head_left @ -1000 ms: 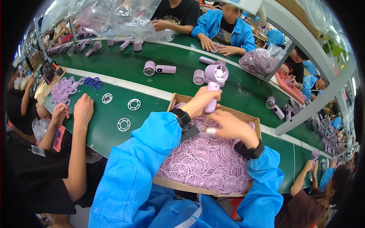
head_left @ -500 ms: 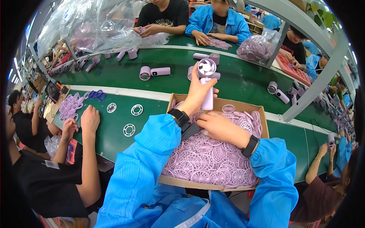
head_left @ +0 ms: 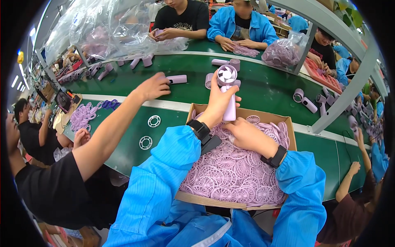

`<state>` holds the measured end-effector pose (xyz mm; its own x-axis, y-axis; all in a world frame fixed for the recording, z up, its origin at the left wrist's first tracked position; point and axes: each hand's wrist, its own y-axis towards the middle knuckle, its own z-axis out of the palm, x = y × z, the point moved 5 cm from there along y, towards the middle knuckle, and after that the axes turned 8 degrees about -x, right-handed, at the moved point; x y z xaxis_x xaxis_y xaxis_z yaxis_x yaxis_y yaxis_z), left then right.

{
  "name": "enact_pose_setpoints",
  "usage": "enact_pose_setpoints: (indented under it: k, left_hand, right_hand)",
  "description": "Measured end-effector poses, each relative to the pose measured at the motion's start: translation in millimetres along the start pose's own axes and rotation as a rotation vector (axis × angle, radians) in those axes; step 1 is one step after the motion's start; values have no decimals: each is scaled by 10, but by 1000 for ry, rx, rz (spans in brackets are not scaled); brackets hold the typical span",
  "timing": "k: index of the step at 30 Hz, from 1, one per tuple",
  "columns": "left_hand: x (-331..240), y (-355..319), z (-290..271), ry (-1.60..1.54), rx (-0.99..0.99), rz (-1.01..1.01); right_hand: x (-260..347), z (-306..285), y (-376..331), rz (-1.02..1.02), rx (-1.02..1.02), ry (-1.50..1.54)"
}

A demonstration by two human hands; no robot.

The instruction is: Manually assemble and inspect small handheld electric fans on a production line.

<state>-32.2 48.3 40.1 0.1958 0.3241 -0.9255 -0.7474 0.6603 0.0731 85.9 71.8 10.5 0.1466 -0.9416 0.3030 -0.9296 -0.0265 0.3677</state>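
A lilac handheld fan (head_left: pixel 229 108) stands upright in my left hand (head_left: pixel 217 103), with the fingers wrapped round its handle. Its round head faces me, and white blades show inside. Just below the handle, my right hand (head_left: pixel 248 136) is over a cardboard box (head_left: pixel 218 201) heaped with lilac spoked fan grilles (head_left: pixel 234 179). The right fingers are curled inward at the heap, and what they may hold is hidden. Both wrists wear dark straps.
At left, a co-worker's hand (head_left: pixel 154 86) reaches over the green belt beside a lilac fan body (head_left: pixel 177 79). White rings (head_left: pixel 145 143) and a pile of lilac rings (head_left: pixel 84 116) lie on the bench. A grey metal post (head_left: pixel 345 86) rises at right.
The co-worker on the left has stretched an arm across to the fan parts on the belt. My view has shifted slightly; the left hand keeps hold of the fan and the right stays at the box.
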Motion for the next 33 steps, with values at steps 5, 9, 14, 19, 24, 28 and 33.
enact_pose_setpoints:
  k: [5, 9, 14, 19, 24, 28, 33]
  left_hand:
    - [-30, 28, -134, -68, -124, 49]
    - [-102, 40, -137, -81, -116, 88]
    - [-135, -104, 140, -45, 157, 239]
    - [-216, -122, 166, 9, 172, 474]
    - [-217, -153, 169, -26, 164, 437]
    - [-241, -157, 183, -20, 161, 466]
    - [-258, -193, 184, -69, 173, 408]
  right_hand:
    - [-7, -230, 88, 167, -7, -95]
    - [-354, -519, 57, 489, -358, 354]
    - [-438, -622, 93, 605, -709, 1114]
    - [-435, -593, 97, 546, -670, 1241]
    - [-459, -603, 90, 513, -633, 1345]
    - [-481, -581, 84, 516, -642, 1423]
    - [-518, -589, 65, 534, -639, 1457]
